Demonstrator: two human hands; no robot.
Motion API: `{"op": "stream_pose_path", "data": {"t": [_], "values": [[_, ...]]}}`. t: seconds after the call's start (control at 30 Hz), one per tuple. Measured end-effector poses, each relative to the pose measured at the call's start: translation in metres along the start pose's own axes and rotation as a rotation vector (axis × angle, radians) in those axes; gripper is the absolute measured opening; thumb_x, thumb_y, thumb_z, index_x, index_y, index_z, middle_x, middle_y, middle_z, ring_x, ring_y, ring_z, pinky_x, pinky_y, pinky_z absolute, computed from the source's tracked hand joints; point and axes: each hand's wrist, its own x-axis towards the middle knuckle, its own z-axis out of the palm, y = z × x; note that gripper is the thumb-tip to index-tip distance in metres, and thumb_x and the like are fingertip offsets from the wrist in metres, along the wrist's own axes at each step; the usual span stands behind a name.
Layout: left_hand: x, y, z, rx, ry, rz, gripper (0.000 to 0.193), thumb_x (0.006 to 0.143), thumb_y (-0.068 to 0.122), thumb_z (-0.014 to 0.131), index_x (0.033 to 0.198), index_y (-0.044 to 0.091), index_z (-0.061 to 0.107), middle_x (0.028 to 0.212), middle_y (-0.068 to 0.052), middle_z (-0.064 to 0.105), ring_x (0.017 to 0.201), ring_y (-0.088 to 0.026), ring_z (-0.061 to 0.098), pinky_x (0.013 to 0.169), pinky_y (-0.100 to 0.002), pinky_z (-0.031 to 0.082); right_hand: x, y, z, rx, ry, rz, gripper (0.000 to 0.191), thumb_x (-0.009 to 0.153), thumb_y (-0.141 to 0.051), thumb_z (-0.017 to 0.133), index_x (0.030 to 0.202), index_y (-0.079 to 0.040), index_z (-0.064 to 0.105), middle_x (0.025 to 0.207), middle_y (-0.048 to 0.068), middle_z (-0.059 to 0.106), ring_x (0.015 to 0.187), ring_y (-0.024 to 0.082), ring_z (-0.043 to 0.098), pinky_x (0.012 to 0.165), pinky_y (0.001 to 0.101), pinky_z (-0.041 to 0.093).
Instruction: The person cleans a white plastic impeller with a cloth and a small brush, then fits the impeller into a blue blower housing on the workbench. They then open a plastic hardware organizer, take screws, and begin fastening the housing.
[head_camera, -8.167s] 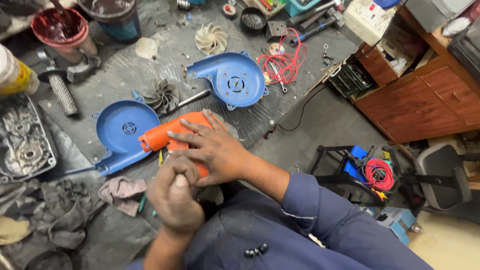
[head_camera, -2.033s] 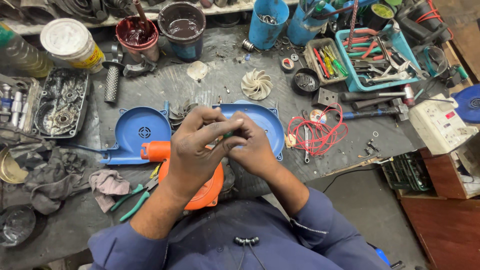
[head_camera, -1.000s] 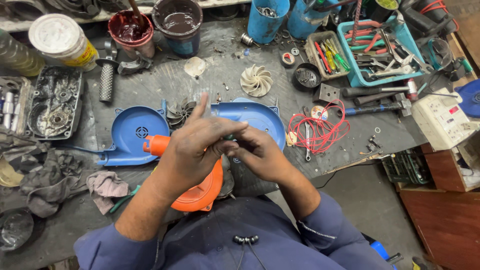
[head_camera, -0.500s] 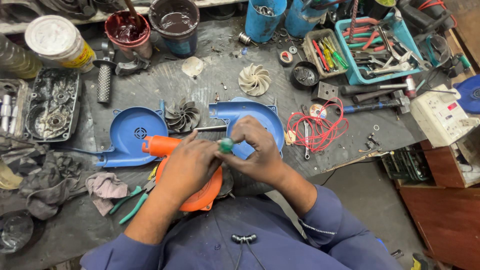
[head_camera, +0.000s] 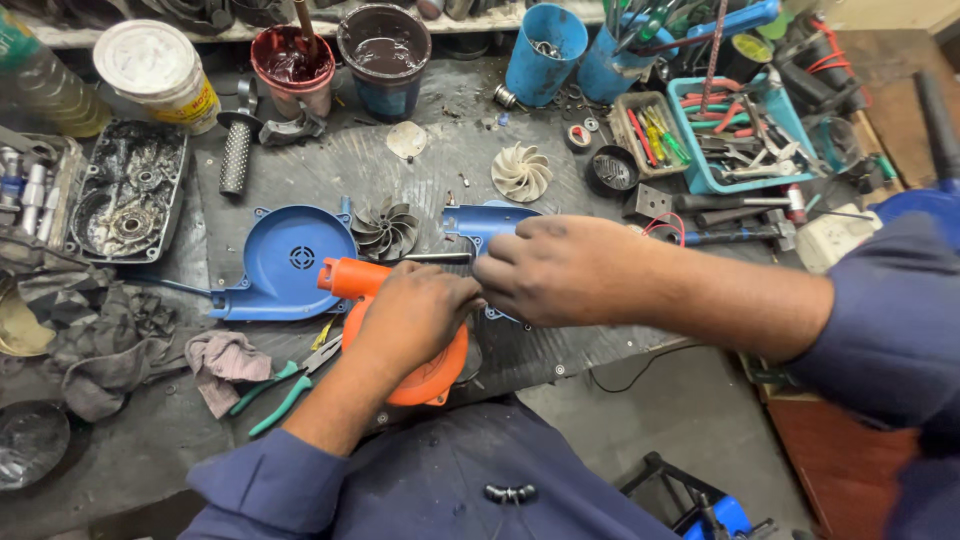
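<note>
My left hand (head_camera: 415, 315) lies curled over an orange blower body (head_camera: 428, 378) at the bench's front edge, with the orange nozzle (head_camera: 345, 278) sticking out to its left. My right hand (head_camera: 560, 270) comes in from the right, fingers bent down against the left hand's knuckles. What those fingers hold is hidden. Under the right hand lies a blue housing half (head_camera: 480, 220). A second blue housing half (head_camera: 285, 265) rests left of the nozzle. A dark impeller (head_camera: 385, 228) and a thin dark rod (head_camera: 440, 258) sit just behind my hands.
A white impeller (head_camera: 521, 172) lies further back. Green-handled pliers (head_camera: 275, 390) and a rag (head_camera: 225, 360) are front left. A black parts tray (head_camera: 130, 190), a white tin (head_camera: 160, 65), paint pots (head_camera: 383, 45), blue cups (head_camera: 545, 40) and a teal tool tray (head_camera: 740, 140) line the back.
My hands have come down from chest height onto the orange blower body. The green tool handle seen between them half a second ago is now out of sight.
</note>
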Motion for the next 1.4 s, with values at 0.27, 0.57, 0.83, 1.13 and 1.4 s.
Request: {"op": "stream_pose_path", "data": {"t": [0.27, 0.57, 0.83, 1.13, 1.4], "values": [[-0.022, -0.012, -0.010, 0.011, 0.014, -0.012, 0.010, 0.091, 0.025, 0.062, 0.091, 0.019, 0.071, 0.077, -0.005, 0.071, 0.085, -0.025, 0.069, 0.080, -0.046, 0.046, 0.044, -0.019, 0.008, 0.390, -0.631, 0.772, 0.035, 0.095, -0.046, 0.066, 0.079, -0.016, 0.070, 0.070, 0.007, 0.060, 0.067, 0.028, 0.064, 0.061, 0.0415, 0.050], [-0.052, -0.022, -0.028, 0.051, 0.140, 0.016, 0.011, 0.091, 0.022, 0.061, 0.094, 0.018, 0.070, 0.071, -0.005, 0.070, 0.079, -0.026, 0.069, 0.077, -0.046, 0.046, 0.084, -0.001, -0.024, -0.080, -0.339, -0.323, 0.019, 0.088, -0.023, 0.068, 0.083, -0.005, 0.067, 0.071, 0.008, 0.065, 0.068, 0.027, 0.069, 0.057, 0.0423, 0.054], [-0.062, -0.021, -0.041, -0.006, 0.181, 0.000, 0.015, 0.094, 0.027, 0.061, 0.091, 0.015, 0.069, 0.070, -0.006, 0.071, 0.074, -0.026, 0.069, 0.074, -0.049, 0.045, 0.128, -0.044, -0.037, 0.354, -0.762, 0.907, 0.042, 0.081, -0.047, 0.074, 0.102, -0.011, 0.072, 0.073, 0.014, 0.070, 0.070, 0.035, 0.071, 0.065, 0.0482, 0.056], [-0.070, -0.022, -0.051, 0.007, 0.221, 0.035, 0.011, 0.092, 0.019, 0.060, 0.096, 0.016, 0.070, 0.073, -0.004, 0.072, 0.079, -0.026, 0.070, 0.076, -0.047, 0.045, 0.154, -0.038, -0.043, 0.373, -0.837, 0.700, 0.036, 0.095, -0.045, 0.070, 0.101, -0.010, 0.075, 0.079, 0.009, 0.070, 0.076, 0.029, 0.072, 0.068, 0.0392, 0.054], [-0.071, -0.019, -0.057, 0.010, 0.188, 0.017, 0.010, 0.091, 0.019, 0.059, 0.092, 0.016, 0.069, 0.070, -0.003, 0.070, 0.077, -0.024, 0.069, 0.078, -0.050, 0.046, 0.142, -0.026, -0.067, -0.103, -0.591, -0.107, 0.019, 0.091, -0.027, 0.069, 0.091, -0.008, 0.072, 0.081, 0.006, 0.070, 0.080, 0.027, 0.071, 0.061, 0.0421, 0.056]]}}
